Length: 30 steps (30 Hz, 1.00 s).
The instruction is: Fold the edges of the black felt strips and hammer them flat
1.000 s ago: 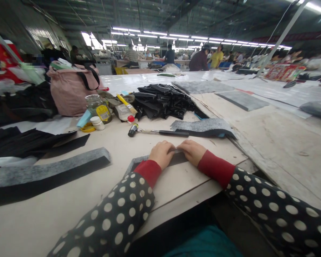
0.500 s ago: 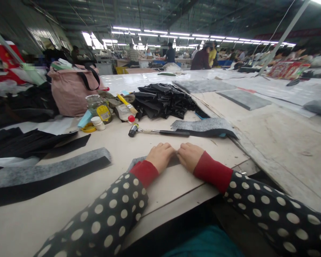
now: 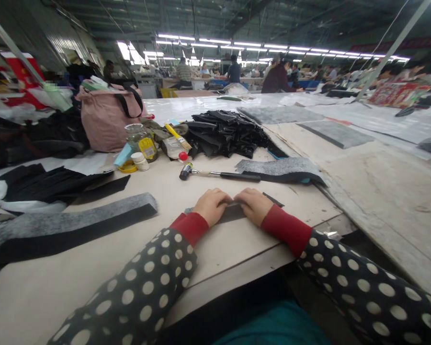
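Pale table (image 3: 158,175), lights (image 3: 215,40) overhead behind. Left hand (image 3: 211,206), right hand (image 3: 255,205) nearly touching, bent over dark strip (image 3: 233,213); can't tell from here if pinched. Hammer (image 3: 233,176) beyond, then black pile (image 3: 230,134).

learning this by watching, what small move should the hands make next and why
I'd probably slide the right hand rightward along the dark strip: its fingertips nearly meet those of the left hand at the strip, while what looks like the strip's right end shows uncovered.
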Each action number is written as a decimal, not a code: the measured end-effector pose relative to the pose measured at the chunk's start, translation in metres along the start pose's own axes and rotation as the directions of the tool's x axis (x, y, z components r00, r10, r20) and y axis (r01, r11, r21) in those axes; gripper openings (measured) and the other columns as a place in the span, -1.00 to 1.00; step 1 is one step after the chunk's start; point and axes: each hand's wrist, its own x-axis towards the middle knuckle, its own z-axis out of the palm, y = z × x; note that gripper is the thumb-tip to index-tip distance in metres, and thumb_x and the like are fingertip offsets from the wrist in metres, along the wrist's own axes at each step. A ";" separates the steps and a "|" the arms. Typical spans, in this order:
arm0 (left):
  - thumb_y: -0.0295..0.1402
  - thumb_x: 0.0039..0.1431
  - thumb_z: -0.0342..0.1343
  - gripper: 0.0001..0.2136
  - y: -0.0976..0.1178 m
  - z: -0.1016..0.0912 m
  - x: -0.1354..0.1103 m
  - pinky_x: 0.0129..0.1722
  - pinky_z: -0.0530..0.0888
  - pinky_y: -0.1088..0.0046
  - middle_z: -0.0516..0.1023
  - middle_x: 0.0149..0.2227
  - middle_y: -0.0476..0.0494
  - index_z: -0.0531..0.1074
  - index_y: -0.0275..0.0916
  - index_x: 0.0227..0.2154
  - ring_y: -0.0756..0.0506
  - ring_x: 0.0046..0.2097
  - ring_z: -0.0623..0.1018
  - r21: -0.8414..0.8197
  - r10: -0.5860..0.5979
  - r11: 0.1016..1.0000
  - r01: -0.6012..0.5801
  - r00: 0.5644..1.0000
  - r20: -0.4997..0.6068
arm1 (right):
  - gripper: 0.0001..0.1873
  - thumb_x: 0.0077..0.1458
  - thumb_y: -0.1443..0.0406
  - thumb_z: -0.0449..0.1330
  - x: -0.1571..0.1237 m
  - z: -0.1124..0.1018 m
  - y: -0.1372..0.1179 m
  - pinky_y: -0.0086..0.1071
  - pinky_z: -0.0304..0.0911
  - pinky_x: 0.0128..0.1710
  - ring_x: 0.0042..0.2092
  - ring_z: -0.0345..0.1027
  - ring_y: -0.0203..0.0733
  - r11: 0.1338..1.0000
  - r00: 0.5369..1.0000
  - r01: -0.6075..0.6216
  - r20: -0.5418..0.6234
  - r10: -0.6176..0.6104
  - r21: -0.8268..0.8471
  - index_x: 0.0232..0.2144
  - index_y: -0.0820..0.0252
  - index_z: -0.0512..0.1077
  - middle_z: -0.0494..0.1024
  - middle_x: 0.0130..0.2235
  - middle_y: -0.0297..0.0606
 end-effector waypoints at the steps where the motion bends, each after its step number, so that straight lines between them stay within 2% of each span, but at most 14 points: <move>1: -0.52 0.00 -0.04 -0.81 0.000 0.000 -0.001 -0.14 0.31 0.39 0.40 -0.29 -0.06 0.42 -0.20 -0.34 -0.05 -0.20 0.36 0.017 0.005 1.000 -0.005 1.000 0.003 | -0.72 -0.07 0.51 -0.01 0.000 -0.001 -0.002 -0.36 0.08 -0.13 -0.19 0.17 -0.22 1.000 1.000 0.004 0.007 -0.004 -0.009 -0.27 0.30 0.37 0.37 -0.27 -0.16; 6: -0.49 0.08 -0.11 -0.80 0.008 -0.003 -0.004 -0.18 0.31 0.37 0.39 -0.28 -0.07 0.41 -0.18 -0.35 -0.06 -0.22 0.33 0.157 0.040 0.986 -0.048 0.998 0.051 | -0.77 -0.02 0.47 -0.03 0.000 -0.005 -0.017 -0.31 0.09 -0.17 -0.24 0.18 -0.14 0.974 0.995 0.050 0.101 -0.029 -0.221 -0.33 0.34 0.40 0.36 -0.32 -0.09; 8: -0.49 0.10 -0.13 -0.79 0.009 -0.004 -0.004 -0.19 0.31 0.36 0.38 -0.27 -0.08 0.40 -0.18 -0.34 -0.06 -0.22 0.33 0.191 0.043 0.980 -0.056 0.997 0.070 | -0.78 0.05 0.38 -0.04 0.000 -0.003 -0.023 -0.27 0.09 -0.19 -0.25 0.18 -0.10 0.953 0.995 0.061 0.099 -0.033 -0.297 -0.37 0.35 0.40 0.36 -0.35 -0.06; 11: -0.47 0.11 -0.12 -0.78 0.004 -0.007 -0.004 -0.16 0.31 0.37 0.39 -0.26 -0.07 0.40 -0.16 -0.30 -0.05 -0.21 0.34 0.129 0.054 0.989 -0.067 0.993 0.101 | -0.72 0.10 0.26 -0.05 0.001 0.001 -0.026 -0.26 0.10 -0.22 -0.26 0.19 -0.08 0.944 0.999 0.020 0.046 -0.005 -0.330 -0.41 0.33 0.40 0.36 -0.37 -0.05; 15: -0.47 0.06 -0.05 -0.75 -0.015 -0.017 -0.009 -0.09 0.29 0.40 0.39 -0.24 -0.08 0.38 -0.18 -0.20 -0.04 -0.16 0.36 -0.026 0.082 0.997 -0.079 0.989 0.122 | -0.71 0.09 0.23 -0.04 0.001 0.003 -0.025 -0.28 0.10 -0.22 -0.26 0.19 -0.08 0.952 1.000 -0.012 0.012 0.016 -0.305 -0.41 0.31 0.39 0.36 -0.36 -0.08; 19: -0.47 0.04 -0.04 -0.76 -0.027 -0.025 -0.019 -0.14 0.33 0.45 0.40 -0.28 -0.08 0.40 -0.23 -0.22 -0.02 -0.21 0.39 -0.114 -0.005 0.993 0.018 0.994 0.108 | -0.76 0.07 0.26 0.00 0.001 0.001 -0.025 -0.28 0.09 -0.19 -0.24 0.17 -0.09 0.969 0.999 -0.047 -0.004 0.048 -0.243 -0.36 0.32 0.39 0.35 -0.32 -0.09; 22: -0.50 0.00 -0.01 -0.77 -0.026 -0.025 -0.022 -0.17 0.34 0.46 0.40 -0.31 -0.07 0.42 -0.23 -0.26 -0.02 -0.23 0.39 -0.121 -0.048 0.991 0.058 0.996 0.080 | -0.78 0.02 0.36 0.02 0.006 0.002 -0.025 -0.31 0.08 -0.15 -0.21 0.16 -0.13 0.991 0.999 -0.027 0.026 0.031 -0.133 -0.26 0.30 0.37 0.35 -0.28 -0.11; 26: -0.53 -0.03 0.00 -0.78 -0.024 -0.022 -0.022 -0.17 0.34 0.45 0.40 -0.33 -0.05 0.43 -0.23 -0.30 -0.02 -0.23 0.39 -0.111 -0.042 0.993 0.049 0.998 0.056 | -0.67 -0.07 0.50 0.00 0.014 0.004 -0.026 -0.37 0.07 -0.13 -0.18 0.17 -0.20 0.999 0.997 0.035 0.072 -0.034 -0.003 -0.20 0.31 0.35 0.35 -0.24 -0.13; 30: -0.54 -0.03 -0.02 -0.79 -0.022 -0.020 -0.024 -0.13 0.32 0.41 0.40 -0.30 -0.06 0.44 -0.21 -0.35 -0.04 -0.20 0.37 -0.046 0.002 0.999 0.000 0.999 0.036 | -0.71 -0.07 0.52 -0.03 0.015 0.005 -0.032 -0.36 0.08 -0.16 -0.21 0.17 -0.18 0.993 0.992 0.089 0.101 -0.081 -0.076 -0.29 0.32 0.39 0.36 -0.28 -0.13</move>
